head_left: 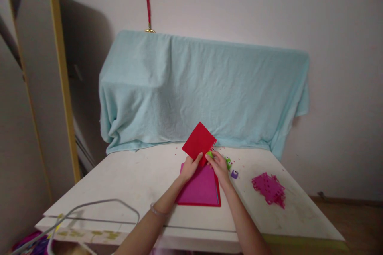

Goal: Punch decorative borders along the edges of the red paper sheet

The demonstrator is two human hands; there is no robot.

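Near the table's middle, my left hand (190,167) pinches the lower corner of a red paper sheet (199,139), tilted up like a diamond. Small notches and holes run along the sheet's right edge. My right hand (220,165) grips a small green craft punch (210,154) at that punched edge; fingers partly hide it. Under my hands lies a stack of magenta paper (199,191), with red paper (219,198) showing at its right and front edges. Just right of my right hand sit a green piece with eyes (228,162) and a purple one-eyed piece (234,174).
Punched magenta paper (269,189) lies in a pile at the right. Tiny red bits are scattered around the punches. A light blue cloth (203,91) drapes over something behind the white table (128,179). A grey cable-like loop (104,200) rises at the front left.
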